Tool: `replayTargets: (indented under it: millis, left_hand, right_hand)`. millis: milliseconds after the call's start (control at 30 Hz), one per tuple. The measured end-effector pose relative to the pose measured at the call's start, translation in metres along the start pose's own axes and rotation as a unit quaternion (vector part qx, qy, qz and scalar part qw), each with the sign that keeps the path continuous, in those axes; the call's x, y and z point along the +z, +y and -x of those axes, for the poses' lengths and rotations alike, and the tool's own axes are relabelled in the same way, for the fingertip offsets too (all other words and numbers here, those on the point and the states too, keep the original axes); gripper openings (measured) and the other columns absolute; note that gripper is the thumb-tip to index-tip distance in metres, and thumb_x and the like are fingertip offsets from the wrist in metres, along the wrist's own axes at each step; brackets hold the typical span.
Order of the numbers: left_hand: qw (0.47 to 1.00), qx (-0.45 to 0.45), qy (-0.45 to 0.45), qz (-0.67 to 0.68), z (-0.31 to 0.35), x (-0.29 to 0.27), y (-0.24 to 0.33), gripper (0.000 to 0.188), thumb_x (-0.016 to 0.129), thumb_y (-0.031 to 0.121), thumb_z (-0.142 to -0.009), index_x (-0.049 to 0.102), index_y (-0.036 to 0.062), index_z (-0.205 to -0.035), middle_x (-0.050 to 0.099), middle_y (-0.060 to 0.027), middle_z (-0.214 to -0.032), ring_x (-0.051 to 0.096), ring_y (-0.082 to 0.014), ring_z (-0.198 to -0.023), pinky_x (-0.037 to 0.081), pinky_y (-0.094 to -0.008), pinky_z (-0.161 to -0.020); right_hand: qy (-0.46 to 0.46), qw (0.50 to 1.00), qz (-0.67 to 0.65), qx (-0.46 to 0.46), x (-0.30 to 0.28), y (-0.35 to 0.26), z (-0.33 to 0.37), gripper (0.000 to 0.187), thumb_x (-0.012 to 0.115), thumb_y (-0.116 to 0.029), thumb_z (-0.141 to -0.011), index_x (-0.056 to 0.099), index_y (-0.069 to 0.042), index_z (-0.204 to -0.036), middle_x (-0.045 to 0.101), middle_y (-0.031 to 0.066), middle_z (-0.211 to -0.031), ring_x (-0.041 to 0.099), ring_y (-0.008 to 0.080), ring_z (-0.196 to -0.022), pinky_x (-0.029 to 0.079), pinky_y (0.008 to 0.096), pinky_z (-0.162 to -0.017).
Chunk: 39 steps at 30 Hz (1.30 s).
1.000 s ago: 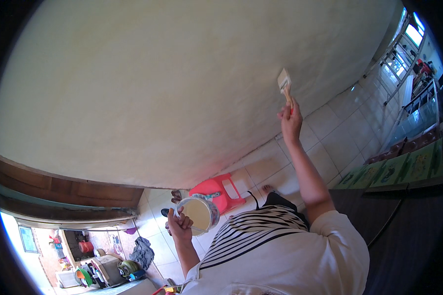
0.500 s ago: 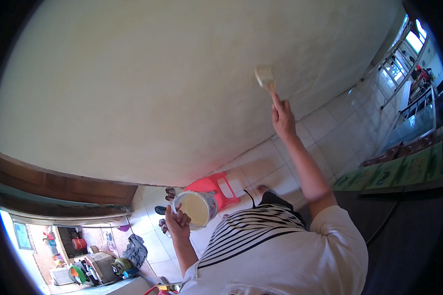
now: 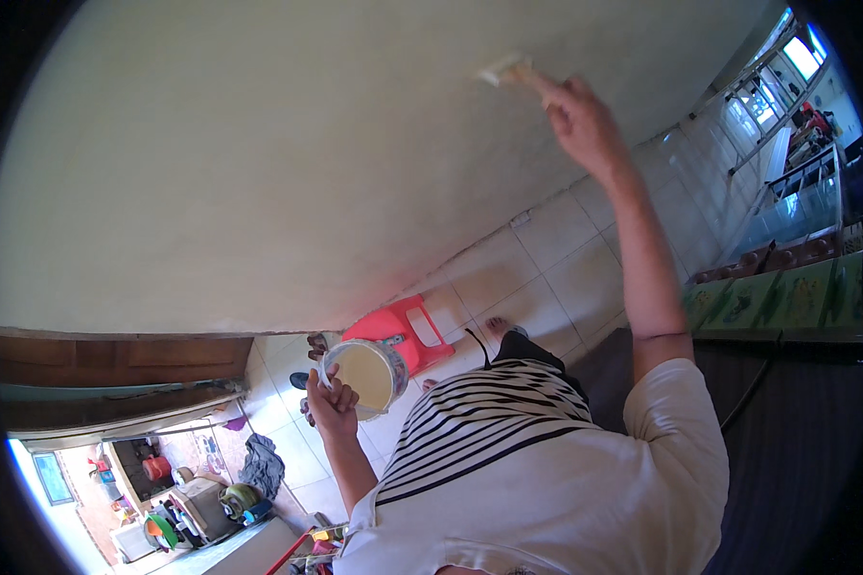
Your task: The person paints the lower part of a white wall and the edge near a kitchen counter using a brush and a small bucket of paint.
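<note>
A pale wall fills the upper part of the head view. My right hand is closed round the handle of a flat paintbrush, whose pale bristles lie at the wall's surface, tilted to the left. Lower down, my left hand grips a bucket by its rim or handle; the fingers hide exactly which. Cream-coloured paint shows inside the bucket, which hangs in front of a red plastic stool.
Light floor tiles run along the wall's base. Brown wooden panelling and household clutter are at the lower left. A ladder stands far right, above a green patterned surface. Dark footwear sits behind the bucket.
My right hand has moved the paintbrush upward along the wall, and the brush has turned to point more to the left. The bucket has shifted slightly left and up in view.
</note>
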<state>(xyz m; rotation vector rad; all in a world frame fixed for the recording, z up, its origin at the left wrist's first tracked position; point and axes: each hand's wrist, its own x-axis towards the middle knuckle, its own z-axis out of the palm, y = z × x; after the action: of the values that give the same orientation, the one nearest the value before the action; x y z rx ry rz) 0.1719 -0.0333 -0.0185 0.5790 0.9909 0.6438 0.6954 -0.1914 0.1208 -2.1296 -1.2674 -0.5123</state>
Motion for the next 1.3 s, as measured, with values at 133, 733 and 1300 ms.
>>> replayTargets:
  millis: [133, 733, 1300]
  left_hand:
    - [1.000, -0.001, 0.011, -0.009, 0.000, 0.005, -0.001, 0.052, 0.052, 0.049, -0.093, 0.059, -0.0008, -0.104, 0.029, 0.0057, -0.050, 0.026, -0.0070, -0.040, 0.022, -0.0251, -0.044]
    - [0.999, -0.044, -0.013, -0.022, -0.017, 0.026, 0.005, 0.050, 0.050, 0.049, -0.093, 0.061, 0.0004, -0.102, 0.028, 0.0061, -0.049, 0.025, -0.0070, -0.039, 0.022, -0.0252, -0.043]
    - [0.994, -0.022, -0.104, -0.038, -0.019, 0.049, 0.008, 0.049, 0.050, 0.048, -0.095, 0.058, 0.0009, -0.103, 0.035, 0.0042, -0.053, 0.031, -0.0073, -0.042, 0.025, -0.0238, -0.042]
  right_hand:
    - [0.130, 0.990, -0.047, 0.023, -0.038, -0.023, -0.018, 0.049, 0.057, -0.008, -0.090, 0.050, -0.022, -0.136, 0.054, 0.0109, -0.088, 0.061, 0.0289, -0.080, 0.052, 0.0408, -0.069]
    - [-0.015, 0.948, -0.188, 0.258, 0.188, -0.017, 0.235, 0.033, 0.058, -0.020, -0.094, 0.058, -0.003, -0.122, 0.064, 0.0196, -0.089, 0.064, 0.0330, -0.078, 0.052, 0.0407, -0.067]
    - [-0.105, 0.781, -0.484, 0.380, 0.081, -0.101, 0.178, 0.023, 0.059, -0.020, -0.096, 0.067, 0.001, -0.100, 0.067, 0.0063, -0.077, 0.062, 0.0091, -0.052, 0.045, 0.0212, -0.043]
